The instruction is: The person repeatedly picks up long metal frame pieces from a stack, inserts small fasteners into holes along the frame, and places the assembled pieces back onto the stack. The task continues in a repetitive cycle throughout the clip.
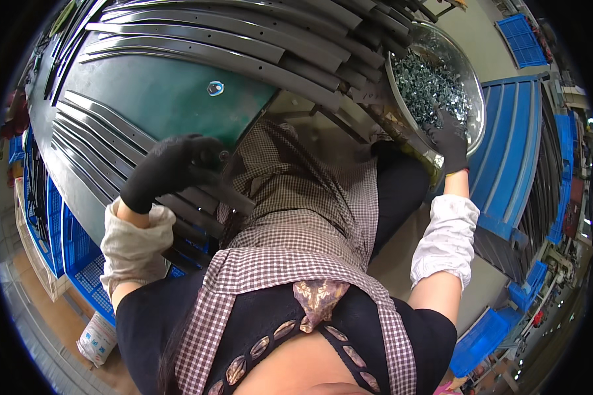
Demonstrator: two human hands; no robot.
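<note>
My left hand [181, 164], in a black glove, hovers over the ends of long dark metal strips [105, 145] on the table's near side. Its fingers are curled, and a small shiny bit shows at their tips, too small to name. My right hand [449, 139], also gloved in black, reaches into a round metal basin [479, 125] on my right. Its fingers are apart at the edge of a heap of small shiny metal pieces [435, 89]; the fingertips blend into the dark heap.
More long dark strips [197, 49] lie stacked across the far side of the green-topped table [158, 92]. A small white and blue oval [215, 88] lies on that top. Right of the basin is a blue ribbed panel [507, 151]. Blue crates [89, 276] stand below left.
</note>
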